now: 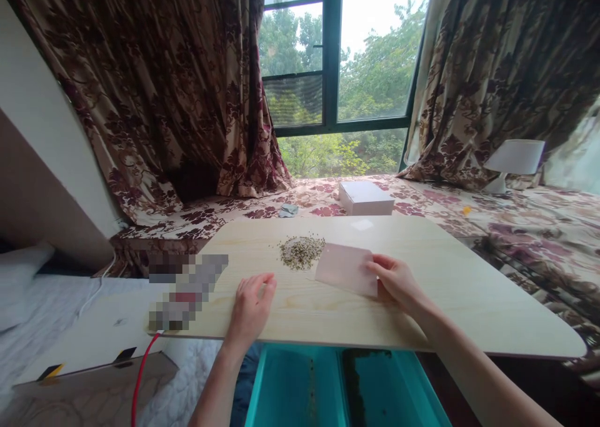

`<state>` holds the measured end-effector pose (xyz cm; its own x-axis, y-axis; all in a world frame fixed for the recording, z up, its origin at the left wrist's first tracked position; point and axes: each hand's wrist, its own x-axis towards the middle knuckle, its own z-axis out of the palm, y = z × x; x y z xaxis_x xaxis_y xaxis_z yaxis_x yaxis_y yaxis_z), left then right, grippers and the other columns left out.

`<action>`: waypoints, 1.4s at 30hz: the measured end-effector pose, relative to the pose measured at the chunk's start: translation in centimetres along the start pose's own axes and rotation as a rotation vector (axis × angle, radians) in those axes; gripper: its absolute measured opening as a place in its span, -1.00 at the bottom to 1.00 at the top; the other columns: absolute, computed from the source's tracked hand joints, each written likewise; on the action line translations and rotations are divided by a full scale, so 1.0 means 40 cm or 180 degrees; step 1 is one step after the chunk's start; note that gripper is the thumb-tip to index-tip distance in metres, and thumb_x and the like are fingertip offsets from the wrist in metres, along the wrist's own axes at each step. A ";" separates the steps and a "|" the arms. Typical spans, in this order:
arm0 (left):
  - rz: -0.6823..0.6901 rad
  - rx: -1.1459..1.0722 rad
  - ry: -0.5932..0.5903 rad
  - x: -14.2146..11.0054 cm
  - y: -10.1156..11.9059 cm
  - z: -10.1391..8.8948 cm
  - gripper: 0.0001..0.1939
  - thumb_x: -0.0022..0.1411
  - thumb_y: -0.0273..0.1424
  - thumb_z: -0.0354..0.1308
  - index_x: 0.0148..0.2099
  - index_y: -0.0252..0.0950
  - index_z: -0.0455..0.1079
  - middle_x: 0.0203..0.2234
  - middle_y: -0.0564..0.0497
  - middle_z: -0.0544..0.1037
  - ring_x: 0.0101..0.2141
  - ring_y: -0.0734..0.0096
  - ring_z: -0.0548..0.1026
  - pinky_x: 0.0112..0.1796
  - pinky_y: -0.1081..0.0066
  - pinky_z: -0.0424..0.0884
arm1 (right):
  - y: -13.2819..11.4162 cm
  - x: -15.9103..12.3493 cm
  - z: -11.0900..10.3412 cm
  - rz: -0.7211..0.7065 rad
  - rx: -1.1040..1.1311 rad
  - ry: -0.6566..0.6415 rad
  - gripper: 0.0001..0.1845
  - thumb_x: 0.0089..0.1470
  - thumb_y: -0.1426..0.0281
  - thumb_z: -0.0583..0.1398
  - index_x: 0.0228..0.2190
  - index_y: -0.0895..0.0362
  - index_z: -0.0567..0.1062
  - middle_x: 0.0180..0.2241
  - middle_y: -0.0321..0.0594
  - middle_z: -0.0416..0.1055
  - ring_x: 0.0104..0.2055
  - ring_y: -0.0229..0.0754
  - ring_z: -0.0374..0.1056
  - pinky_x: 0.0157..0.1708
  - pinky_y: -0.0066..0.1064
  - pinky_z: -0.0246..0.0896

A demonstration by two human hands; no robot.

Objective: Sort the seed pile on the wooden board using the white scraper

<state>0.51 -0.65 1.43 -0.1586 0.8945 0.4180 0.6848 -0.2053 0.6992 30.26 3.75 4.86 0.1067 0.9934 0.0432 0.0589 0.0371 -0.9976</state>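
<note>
A small heap of mixed seeds or grains point(301, 252) lies on the pale wooden tabletop point(469, 289). My right hand point(398, 282) pinches the right edge of a flat pale pink card point(345, 268), which rests on the table just right of the heap. My left hand point(250, 307) lies on the table near its front edge, fingers loosely curved and apart, holding nothing, a little below and left of the heap.
A teal plastic bin point(300, 389) sits under the table's front edge. A pale pink box point(365, 197) and a white lamp point(513, 161) stand on the floral window seat point(539, 227) behind. Curtains flank the window. A blurred patch point(185, 289) covers the table's left corner.
</note>
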 end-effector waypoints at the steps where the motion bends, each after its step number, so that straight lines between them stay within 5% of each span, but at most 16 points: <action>1: -0.0004 0.0005 -0.0009 0.000 0.000 0.000 -0.64 0.25 -0.18 -0.05 -0.19 -0.26 0.49 -0.16 -0.09 0.60 -0.06 0.20 0.48 0.08 0.11 0.27 | 0.000 -0.003 0.006 0.0013 0.0011 -0.0087 -0.73 -0.23 0.29 0.27 -0.43 0.16 0.61 -0.42 -0.15 0.58 -0.44 -0.15 0.43 -0.48 -0.41 0.32; 11: -0.0052 -0.0054 0.0049 0.001 0.000 -0.002 -0.64 0.23 -0.17 -0.03 -0.21 -0.27 0.50 -0.18 -0.10 0.60 -0.06 0.20 0.48 0.06 0.14 0.31 | -0.015 0.023 0.056 0.0040 0.0057 -0.0171 -0.78 -0.27 0.34 0.26 -0.47 0.17 0.59 -0.45 -0.18 0.56 -0.47 -0.21 0.39 -0.51 -0.44 0.27; 25: -0.0019 -0.0153 0.0009 0.002 -0.006 0.000 -0.66 0.24 -0.19 -0.02 -0.18 -0.27 0.49 -0.16 -0.11 0.59 -0.06 0.19 0.48 0.06 0.12 0.29 | -0.008 -0.137 0.058 0.0139 -0.0185 -0.1235 -0.68 -0.15 0.18 0.28 -0.38 0.14 0.62 -0.42 -0.15 0.58 -0.34 -0.10 0.46 -0.40 -0.38 0.34; 28: -0.0006 -0.0145 0.0011 0.001 -0.005 -0.001 -0.66 0.24 -0.19 -0.03 -0.17 -0.26 0.49 -0.16 -0.09 0.60 -0.06 0.21 0.48 0.05 0.14 0.30 | -0.025 -0.122 0.043 0.0145 -0.0142 -0.0985 -0.62 -0.16 0.15 0.30 -0.34 0.16 0.61 -0.37 -0.11 0.59 -0.37 -0.11 0.46 -0.45 -0.38 0.33; 34: 0.0000 -0.0061 0.0037 -0.001 0.002 -0.001 -0.67 0.25 -0.21 -0.03 -0.18 -0.25 0.49 -0.16 -0.08 0.60 -0.05 0.22 0.48 0.08 0.14 0.28 | -0.051 0.005 0.027 -0.0279 -0.0048 0.0199 -0.67 -0.22 0.23 0.29 -0.38 0.18 0.59 -0.38 -0.13 0.58 -0.36 -0.12 0.44 -0.46 -0.39 0.33; 42: 0.0056 -0.0017 0.0053 -0.001 -0.002 -0.001 -0.67 0.25 -0.21 -0.03 -0.18 -0.25 0.49 -0.18 -0.08 0.60 -0.08 0.21 0.49 0.07 0.12 0.30 | -0.030 0.084 0.099 -0.0544 -0.0213 0.0105 -0.74 -0.19 0.30 0.20 -0.43 0.18 0.57 -0.46 -0.17 0.56 -0.45 -0.17 0.42 -0.54 -0.42 0.29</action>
<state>0.44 -0.69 1.37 -0.1583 0.8840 0.4398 0.6838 -0.2232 0.6947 26.61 7.47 5.98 0.1217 0.9691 0.2147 0.1449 0.1966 -0.9697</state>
